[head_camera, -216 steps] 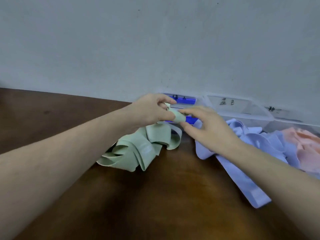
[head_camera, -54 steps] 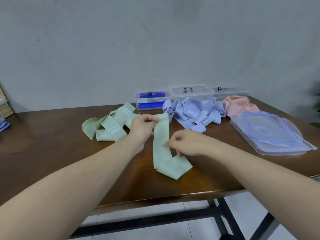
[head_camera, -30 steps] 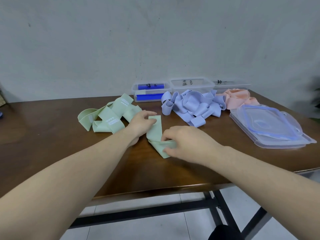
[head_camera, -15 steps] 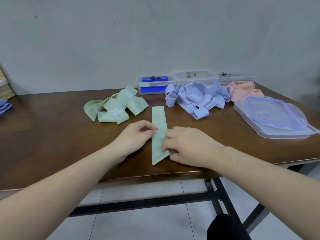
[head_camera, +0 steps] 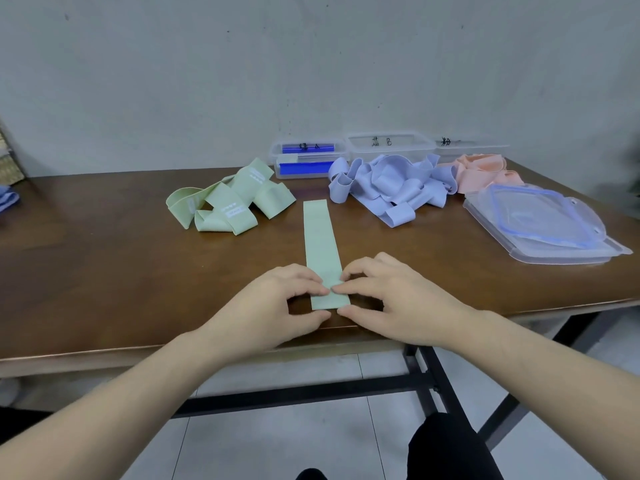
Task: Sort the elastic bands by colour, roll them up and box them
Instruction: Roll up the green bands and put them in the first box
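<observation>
Green band (head_camera: 322, 244) flat — two hands (head_camera: 273, 306) (head_camera: 391, 299) pinching, three boxes (head_camera: 391, 143)

A pale green elastic band (head_camera: 320, 237) lies on the dark brown table (head_camera: 104, 265); behind it sit green (head_camera: 225, 199), lavender (head_camera: 388, 185) and peach piles (head_camera: 481, 169).

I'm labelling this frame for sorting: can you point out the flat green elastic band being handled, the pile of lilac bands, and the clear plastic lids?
flat green elastic band (head_camera: 320, 237), head view, middle of the strip.
pile of lilac bands (head_camera: 388, 183), head view, centre of the heap.
clear plastic lids (head_camera: 540, 223), head view, top lid's centre.
</observation>
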A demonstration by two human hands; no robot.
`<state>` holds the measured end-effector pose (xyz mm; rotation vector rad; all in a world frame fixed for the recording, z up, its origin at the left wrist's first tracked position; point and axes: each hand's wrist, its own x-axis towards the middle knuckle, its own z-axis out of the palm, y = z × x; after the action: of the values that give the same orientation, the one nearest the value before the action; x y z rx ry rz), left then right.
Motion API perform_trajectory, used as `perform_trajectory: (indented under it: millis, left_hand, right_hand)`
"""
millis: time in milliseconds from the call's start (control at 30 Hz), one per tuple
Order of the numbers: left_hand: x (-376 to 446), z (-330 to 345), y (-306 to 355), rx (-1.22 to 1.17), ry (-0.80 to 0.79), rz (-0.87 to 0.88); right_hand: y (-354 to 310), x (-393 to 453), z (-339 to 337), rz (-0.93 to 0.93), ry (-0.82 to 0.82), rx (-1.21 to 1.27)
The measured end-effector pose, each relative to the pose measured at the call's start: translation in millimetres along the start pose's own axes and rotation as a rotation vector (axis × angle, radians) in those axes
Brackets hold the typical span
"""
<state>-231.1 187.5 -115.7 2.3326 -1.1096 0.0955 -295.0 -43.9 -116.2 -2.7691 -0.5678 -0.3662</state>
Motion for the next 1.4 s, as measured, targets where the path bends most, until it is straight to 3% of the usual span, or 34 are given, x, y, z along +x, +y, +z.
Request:
perform_trajectory:
  millis: [267, 600, 1000, 1400]
  left_hand:
    - [-10, 7, 5, 0.111, 0.128, 0.087]
    - [-11, 12, 10, 0.207, 0.254, 0.235]
    - [-13, 13, 12, 0.115, 0.220, 0.108]
    - [-5, 3, 13, 0.236, 0.076, 0.187]
  right_hand:
    - [-8, -1, 10, -0.075, 0.168, 0.015]
    - [-18, -3, 9, -0.012, 0.186, 0.127]
    - [-19, -6, 4, 0.120, 0.118, 0.304]
    - [-8, -3, 11, -0.073, 0.147, 0.039]
